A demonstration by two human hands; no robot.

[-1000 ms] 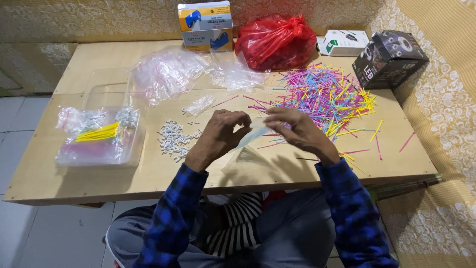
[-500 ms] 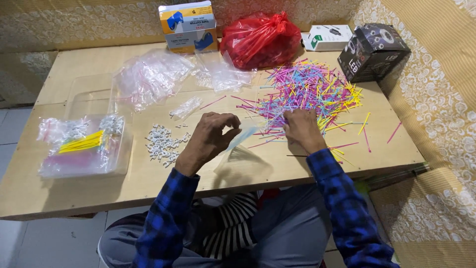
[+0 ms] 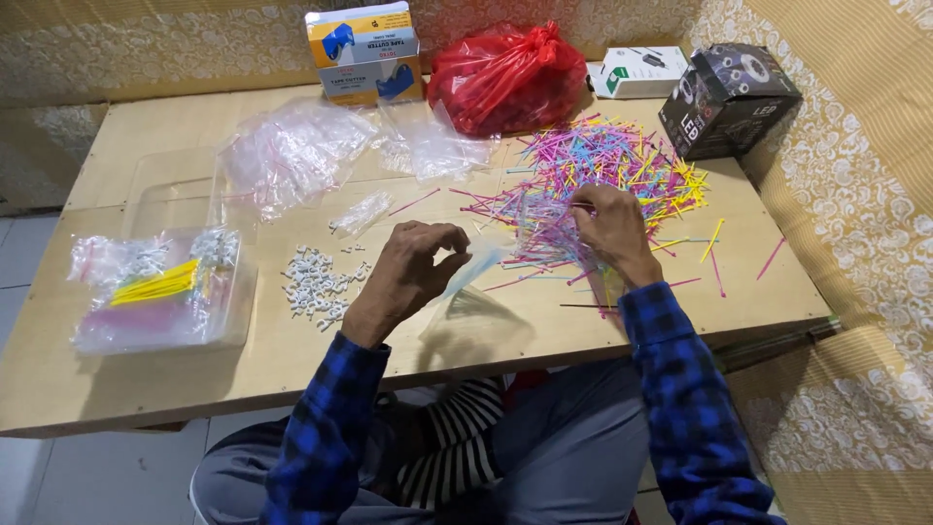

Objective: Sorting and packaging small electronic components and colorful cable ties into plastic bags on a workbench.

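The left hand [image 3: 413, 264] pinches the top of a small clear plastic bag [image 3: 473, 267] between thumb and fingers, holding it just above the wooden table [image 3: 146, 374] near its middle, while the right hand [image 3: 609, 226] lies knuckles up on the near edge of the heap of coloured sticks [image 3: 603, 175] at centre right, fingers curled into them, though I cannot tell whether any stick is gripped. Left of the bag lies a scatter of small white clips [image 3: 316, 285], and farther left a clear tray [image 3: 160, 292] holds filled bags; along the far edge sit crumpled clear bags [image 3: 292, 156], a red plastic bag [image 3: 505, 78] and 3 boxes.
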